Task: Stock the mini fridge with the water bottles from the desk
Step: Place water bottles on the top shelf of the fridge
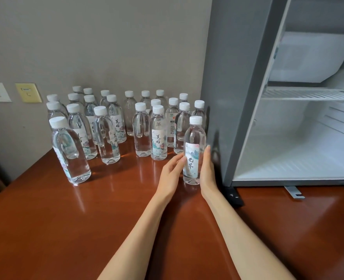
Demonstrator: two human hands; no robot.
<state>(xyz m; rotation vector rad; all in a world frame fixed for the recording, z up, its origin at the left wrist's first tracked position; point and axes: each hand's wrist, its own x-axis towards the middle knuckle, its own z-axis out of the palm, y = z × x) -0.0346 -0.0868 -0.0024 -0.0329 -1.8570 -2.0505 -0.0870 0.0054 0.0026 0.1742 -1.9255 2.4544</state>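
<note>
Task status: early stage, by judgement. No bottle is visible inside the mini fridge point(237, 77); neither the wire shelf point(308, 93) nor the compartment floor point(298, 158) below it carries stock. The right part of the interior lies outside the frame, so a bottle there cannot be ruled out. The door stands open, so access is clear.

Remaining work: essentially the whole batch. A large cluster of water bottles point(106, 128) stands on the desk point(126, 229), left of the mini fridge and towards the wall. Each one is capped and upright.

Item in hand: one water bottle point(194, 138) stands on the desk just beside the mini fridge's left outer wall, in front of the cluster and nearest the opening. Its base rests on the desk surface, so it is not yet lifted.

Orientation: the long axis is vertical; the white cap point(195, 120) points up; the printed label point(191, 160) faces the camera.

Grip state: the left hand point(172, 174) touches the label side with its fingertips, fingers nearly straight. The right hand point(207, 172) lies flat along the bottle's side nearest the mini fridge, fingers extended. Neither hand is wrapped round the bottle; the two flank it without a closed grasp.

Next step, as a judgement: secure the bottle; transfer it rightward into the mini fridge.
</note>
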